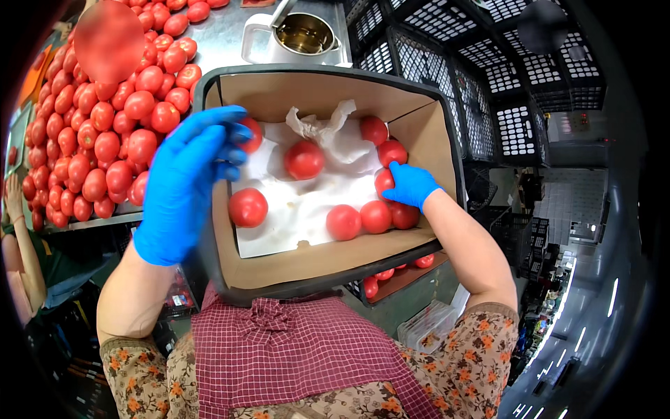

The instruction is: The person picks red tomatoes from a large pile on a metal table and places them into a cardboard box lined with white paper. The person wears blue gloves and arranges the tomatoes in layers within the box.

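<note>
In front of me stands a black crate [209,262] lined with brown cardboard [335,269] and a white paper sheet [293,220]. My right hand [416,186], in a blue glove, has thumb and fingers around a red tomato [384,183] at the crate's right side. Several more tomatoes sit beside it, including one tomato [344,222] near the front. My left hand [183,183], gloved and blurred, is over the left rim with fingers curled. Its fingertips overlap a tomato [253,135]; whether they grip it is unclear. Another tomato [304,160] lies mid-crate near crumpled white paper [335,133].
A large tomato heap [104,146] covers the metal table [225,31] at left. Behind the crate stands a white metal-lined pitcher [282,50]. Black plastic crates [445,63] are stacked at right. Below, another crate [403,280] holds tomatoes. A person's arm [23,241] shows far left.
</note>
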Demonstrator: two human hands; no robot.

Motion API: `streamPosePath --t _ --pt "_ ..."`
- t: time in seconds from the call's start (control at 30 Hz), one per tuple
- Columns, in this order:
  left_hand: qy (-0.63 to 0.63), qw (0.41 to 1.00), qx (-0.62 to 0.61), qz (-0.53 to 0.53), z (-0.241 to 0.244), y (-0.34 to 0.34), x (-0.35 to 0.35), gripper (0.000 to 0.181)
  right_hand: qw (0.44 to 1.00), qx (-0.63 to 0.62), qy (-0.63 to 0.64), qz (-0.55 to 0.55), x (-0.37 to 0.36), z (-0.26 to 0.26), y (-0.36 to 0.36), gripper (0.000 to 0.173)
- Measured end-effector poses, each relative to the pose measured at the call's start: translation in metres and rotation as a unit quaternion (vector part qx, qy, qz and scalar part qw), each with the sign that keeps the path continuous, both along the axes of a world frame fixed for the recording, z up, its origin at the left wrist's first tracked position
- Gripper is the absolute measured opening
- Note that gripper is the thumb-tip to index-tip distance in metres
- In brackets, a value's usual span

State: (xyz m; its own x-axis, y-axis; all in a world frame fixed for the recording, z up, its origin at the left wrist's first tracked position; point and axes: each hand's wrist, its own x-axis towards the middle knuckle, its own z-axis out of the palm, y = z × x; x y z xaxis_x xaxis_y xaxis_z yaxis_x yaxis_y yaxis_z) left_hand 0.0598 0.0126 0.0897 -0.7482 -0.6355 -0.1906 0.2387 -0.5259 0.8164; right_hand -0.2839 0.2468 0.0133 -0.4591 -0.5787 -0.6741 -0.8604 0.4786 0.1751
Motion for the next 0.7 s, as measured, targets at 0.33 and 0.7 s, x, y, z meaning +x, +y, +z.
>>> streamPosePath --t 0.33,0.7 --pt "-0.040 0.978 0.117 -0.167 -0.001 0.066 -0.075 0.032 0.996 -0.055 0.034 -0.055 0.007 -0.011 -0.006 0.075" --pt "-0.056 0.930 0.281 -0.229 -0.039 0.070 -0.088 0.057 0.679 -0.281 -0.645 -0.211 0.030 0.068 -0.042 0.061"
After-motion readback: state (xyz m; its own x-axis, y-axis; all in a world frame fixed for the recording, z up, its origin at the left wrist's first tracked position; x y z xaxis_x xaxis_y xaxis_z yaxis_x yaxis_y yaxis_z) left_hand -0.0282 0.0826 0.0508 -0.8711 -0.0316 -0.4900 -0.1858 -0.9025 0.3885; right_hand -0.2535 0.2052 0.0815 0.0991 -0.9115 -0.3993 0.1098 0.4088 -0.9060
